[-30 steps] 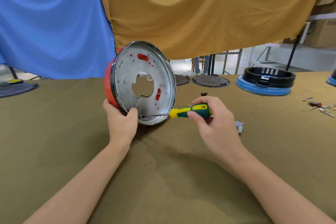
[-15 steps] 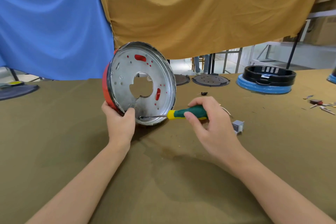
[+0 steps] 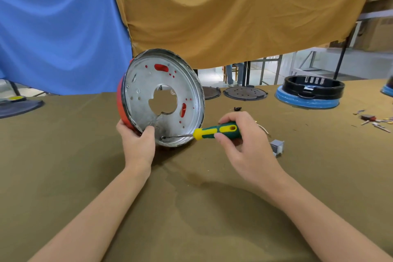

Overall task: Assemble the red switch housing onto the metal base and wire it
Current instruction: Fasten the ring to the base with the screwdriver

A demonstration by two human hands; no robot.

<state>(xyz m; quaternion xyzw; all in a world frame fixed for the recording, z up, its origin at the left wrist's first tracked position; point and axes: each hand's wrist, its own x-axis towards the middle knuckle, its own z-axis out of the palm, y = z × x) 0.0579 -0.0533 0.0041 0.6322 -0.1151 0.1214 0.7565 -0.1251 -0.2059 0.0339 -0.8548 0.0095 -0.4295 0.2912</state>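
Left hand (image 3: 137,144) grips the lower rim of the metal base (image 3: 163,100), red housing (image 3: 121,105) behind it, stood on edge on the olive worktop (image 3: 85,155). Right hand (image 3: 244,144) fingers (image 3: 221,135) curl round a green-yellow screwdriver (image 3: 214,131), tip inside the rim. Blue and ochre cloths hang behind.
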